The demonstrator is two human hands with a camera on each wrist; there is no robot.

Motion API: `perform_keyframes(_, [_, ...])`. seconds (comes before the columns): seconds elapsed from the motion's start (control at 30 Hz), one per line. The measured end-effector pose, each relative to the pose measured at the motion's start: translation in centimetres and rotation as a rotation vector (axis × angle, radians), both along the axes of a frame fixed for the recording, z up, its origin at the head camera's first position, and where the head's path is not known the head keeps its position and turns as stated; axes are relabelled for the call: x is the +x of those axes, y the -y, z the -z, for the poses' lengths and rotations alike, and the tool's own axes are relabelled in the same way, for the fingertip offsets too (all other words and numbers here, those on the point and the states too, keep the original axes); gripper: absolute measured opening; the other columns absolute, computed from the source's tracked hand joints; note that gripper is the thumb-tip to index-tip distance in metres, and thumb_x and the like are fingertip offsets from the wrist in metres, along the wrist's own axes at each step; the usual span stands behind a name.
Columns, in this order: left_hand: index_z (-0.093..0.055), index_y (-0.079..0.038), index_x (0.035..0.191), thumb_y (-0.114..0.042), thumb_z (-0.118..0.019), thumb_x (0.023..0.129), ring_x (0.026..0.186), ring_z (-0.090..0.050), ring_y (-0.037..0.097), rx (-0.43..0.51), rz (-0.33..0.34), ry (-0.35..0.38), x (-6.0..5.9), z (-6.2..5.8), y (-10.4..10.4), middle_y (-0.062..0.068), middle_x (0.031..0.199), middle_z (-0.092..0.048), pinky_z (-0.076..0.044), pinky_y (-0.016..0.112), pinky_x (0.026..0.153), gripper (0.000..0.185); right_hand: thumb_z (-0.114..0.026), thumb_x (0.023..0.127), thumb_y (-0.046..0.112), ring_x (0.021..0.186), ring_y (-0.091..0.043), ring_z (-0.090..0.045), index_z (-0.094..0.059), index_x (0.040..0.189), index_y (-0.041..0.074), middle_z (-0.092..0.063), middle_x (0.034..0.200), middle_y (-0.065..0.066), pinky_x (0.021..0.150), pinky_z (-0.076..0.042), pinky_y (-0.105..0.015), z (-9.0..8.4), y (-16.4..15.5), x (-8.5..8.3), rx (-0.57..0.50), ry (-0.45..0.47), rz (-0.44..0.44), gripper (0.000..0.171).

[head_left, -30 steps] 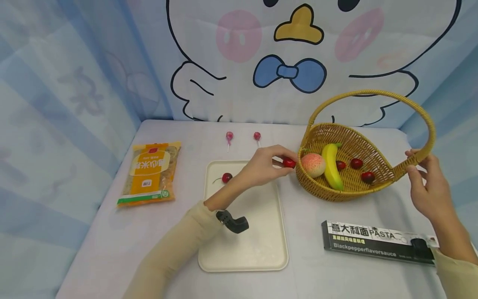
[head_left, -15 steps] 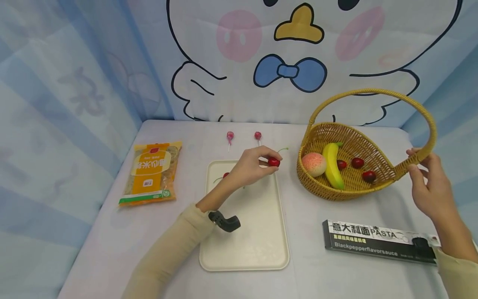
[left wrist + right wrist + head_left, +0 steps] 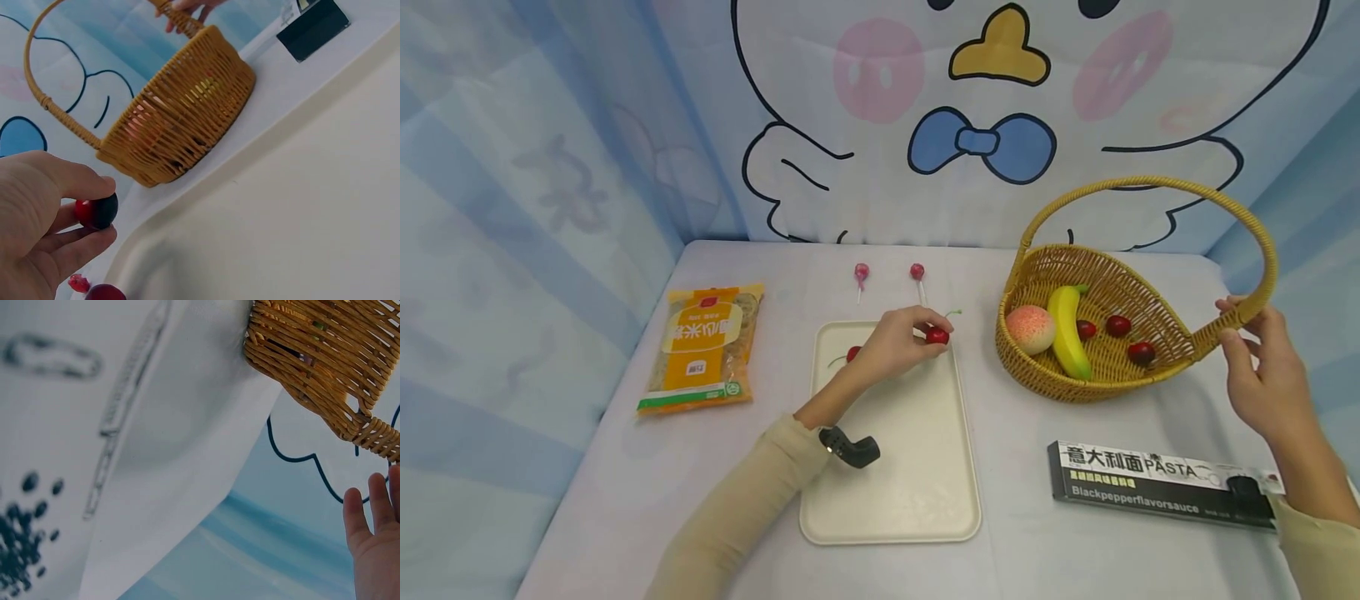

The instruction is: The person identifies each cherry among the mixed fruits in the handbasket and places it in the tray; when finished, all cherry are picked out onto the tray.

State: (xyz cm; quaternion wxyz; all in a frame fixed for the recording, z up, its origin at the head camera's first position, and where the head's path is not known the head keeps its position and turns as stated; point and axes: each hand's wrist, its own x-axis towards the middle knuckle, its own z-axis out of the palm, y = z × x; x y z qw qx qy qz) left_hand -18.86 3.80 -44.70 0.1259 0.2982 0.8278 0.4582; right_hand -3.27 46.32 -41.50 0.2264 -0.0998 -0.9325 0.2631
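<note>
Table (image 3: 1015,525) carries everything. Wicker basket (image 3: 1052,388) at right, upright. Cream tray (image 3: 895,492) mid-table, flat. Yellow food bag (image 3: 700,350) lies left of the tray; black-and-white pasta box (image 3: 1142,485) lies in front of the basket. Right hand (image 3: 1270,375): fingers and thumb around the basket handle's right base. Left hand (image 3: 895,346): thumb and fingers closed to cherry width, pinching a red cherry (image 3: 937,336), stem up, at the tray's far right corner; clearance unclear. Basket holds banana (image 3: 1066,333), peach (image 3: 1030,329) touching it, three loose cherries (image 3: 1117,326). Another cherry (image 3: 852,353) on tray, partly hidden by left hand. Two lollipops (image 3: 861,272) beyond the tray.
</note>
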Motion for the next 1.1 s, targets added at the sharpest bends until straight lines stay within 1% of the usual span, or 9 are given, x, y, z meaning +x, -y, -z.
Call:
perform_keyframes(0.17, [-0.078, -0.009, 0.12, -0.009, -0.079, 0.096, 0.111, -0.069, 0.025, -0.118, 0.022, -0.032, -0.01, -0.08, -0.08, 0.009, 0.125, -0.076, -0.06, 0.029, 0.091, 0.025, -0.036, 0.117, 0.02, 0.159, -0.036, -0.035, -0.027, 0.166, 0.014, -0.042, 0.166, -0.022, 0.125, -0.015, -0.01, 0.11, -0.06, 0.01, 0.003, -0.004, 0.001, 0.051])
perform_keyframes(0.3, [-0.077, -0.009, 0.122, -0.01, -0.078, 0.096, 0.105, -0.067, 0.023, -0.206, 0.055, -0.089, 0.0, -0.48, -0.21, 0.009, 0.122, -0.077, -0.06, 0.03, 0.091, 0.025, -0.036, 0.117, 0.02, 0.16, -0.004, -0.032, -0.027, 0.166, 0.016, -0.042, 0.166, -0.021, 0.125, -0.016, -0.01, 0.23, -0.12, 0.1, 0.002, -0.015, 0.0, 0.05])
perform_keyframes(0.33, [-0.077, -0.009, 0.123, -0.01, -0.078, 0.097, 0.104, -0.067, 0.022, -0.222, 0.067, -0.098, -0.02, -0.51, -0.28, 0.009, 0.123, -0.077, -0.06, 0.03, 0.092, 0.026, -0.036, 0.117, 0.02, 0.159, 0.001, -0.031, -0.027, 0.166, 0.016, -0.042, 0.166, -0.021, 0.125, -0.016, -0.011, 0.24, -0.11, 0.13, 0.002, -0.016, 0.001, 0.05])
perform_keyframes(0.4, [-0.076, -0.009, 0.126, -0.011, -0.077, 0.097, 0.105, -0.067, 0.021, -0.257, 0.084, -0.114, -0.03, -0.46, -0.41, 0.009, 0.124, -0.077, -0.06, 0.029, 0.095, 0.029, -0.036, 0.117, 0.02, 0.159, 0.001, -0.03, -0.027, 0.166, 0.016, -0.042, 0.165, -0.022, 0.126, -0.016, -0.011, 0.22, -0.06, 0.16, 0.002, -0.015, 0.005, 0.05])
perform_keyframes(0.57, [-0.075, -0.009, 0.128, -0.016, -0.078, 0.098, 0.105, -0.067, 0.02, -0.328, 0.082, -0.147, 0.17, -0.11, -0.7, 0.008, 0.126, -0.078, -0.06, 0.03, 0.097, 0.031, -0.036, 0.117, 0.021, 0.162, -0.028, -0.033, -0.026, 0.166, 0.015, -0.041, 0.166, -0.022, 0.126, -0.015, -0.011, 0.11, 0.12, 0.17, 0.001, -0.008, 0.0, 0.051])
perform_keyframes(0.63, [-0.076, -0.009, 0.127, -0.017, -0.078, 0.098, 0.102, -0.066, 0.02, -0.345, 0.077, -0.155, 0.28, -0.02, -0.77, 0.008, 0.124, -0.078, -0.06, 0.032, 0.095, 0.03, -0.036, 0.117, 0.02, 0.161, -0.032, -0.033, -0.026, 0.166, 0.014, -0.041, 0.166, -0.022, 0.126, -0.015, -0.011, 0.13, 0.14, 0.15, -0.001, -0.014, -0.006, 0.051])
perform_keyframes(0.8, [-0.076, -0.008, 0.126, -0.018, -0.077, 0.098, 0.1, -0.065, 0.019, -0.373, 0.081, -0.156, 0.31, 0.2, -0.85, 0.008, 0.121, -0.078, -0.059, 0.031, 0.094, 0.03, -0.037, 0.117, 0.019, 0.161, -0.033, -0.034, -0.027, 0.166, 0.013, -0.043, 0.164, -0.024, 0.124, -0.014, -0.009, 0.38, 0.03, 0.04, 0.004, -0.038, -0.021, 0.05])
perform_keyframes(1.0, [-0.076, -0.009, 0.126, -0.019, -0.079, 0.097, 0.112, -0.07, 0.023, -0.375, 0.059, -0.16, 0.64, 0.26, -0.91, 0.009, 0.125, -0.078, -0.059, 0.035, 0.101, 0.03, -0.039, 0.116, 0.019, 0.162, -0.021, -0.034, -0.028, 0.166, 0.014, -0.044, 0.163, -0.025, 0.123, -0.014, -0.008, 0.62, -0.12, 0.09, 0.008, -0.05, -0.035, 0.051])
perform_keyframes(1.1, [-0.076, -0.011, 0.126, -0.02, -0.078, 0.097, 0.1, -0.067, 0.021, -0.379, 0.032, -0.168, 0.72, -0.04, -0.81, 0.009, 0.125, -0.076, -0.058, 0.028, 0.082, 0.031, -0.04, 0.116, 0.019, 0.157, 0.005, -0.031, -0.029, 0.165, 0.014, -0.045, 0.162, -0.026, 0.123, -0.015, -0.007, 0.59, -0.17, -0.01, 0.007, -0.06, -0.04, 0.05])
